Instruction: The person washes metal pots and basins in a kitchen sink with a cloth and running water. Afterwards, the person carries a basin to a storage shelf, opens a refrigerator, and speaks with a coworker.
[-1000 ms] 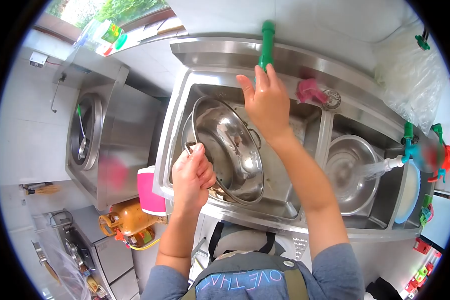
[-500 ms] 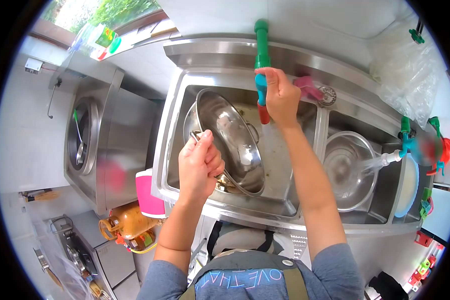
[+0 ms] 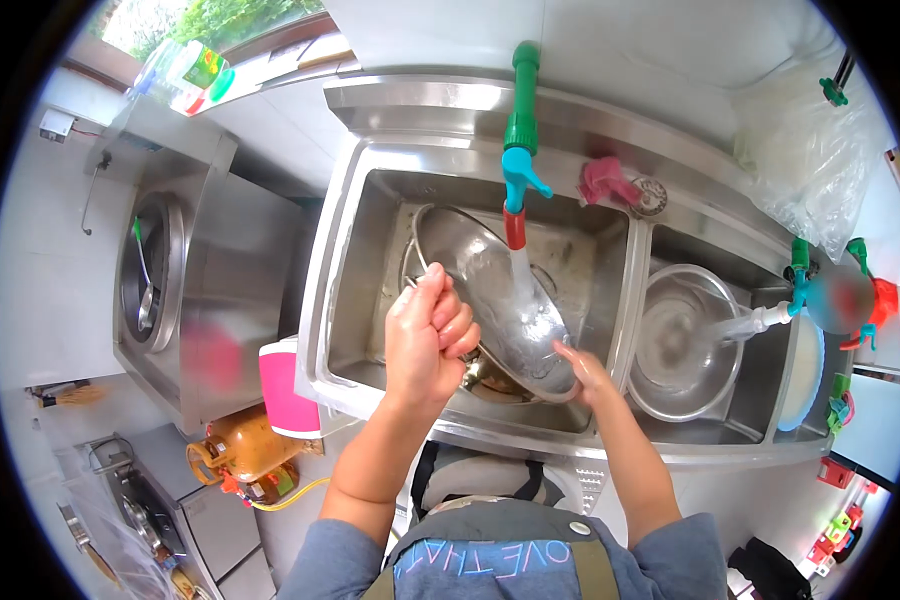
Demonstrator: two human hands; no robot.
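A shiny two-handled metal pot (image 3: 485, 265) leans tilted in the large left sink basin (image 3: 370, 240). My left hand (image 3: 430, 325) is closed around the handle on its left side. At the pot's lower right rim is my right hand (image 3: 592, 378), with fingers reaching over onto the inner wall; part of its grip is hidden. Water runs from the tap (image 3: 515, 200), which has a blue lever and red spout, into the pot. Beneath the pot, another metal vessel (image 3: 490, 378) shows partly.
In the right basin, a second faucet (image 3: 775, 316) runs into a round metal bowl (image 3: 670, 345). A pink cloth (image 3: 607, 180) and a steel scourer (image 3: 650, 197) lie on the back ledge. A pink-and-white container (image 3: 288, 385) and an orange gas cylinder (image 3: 245, 445) stand to the left.
My right hand has left the tap lever and come down to the pot's rim. Water now pours from the red spout. The pot and my left hand have shifted slightly right.
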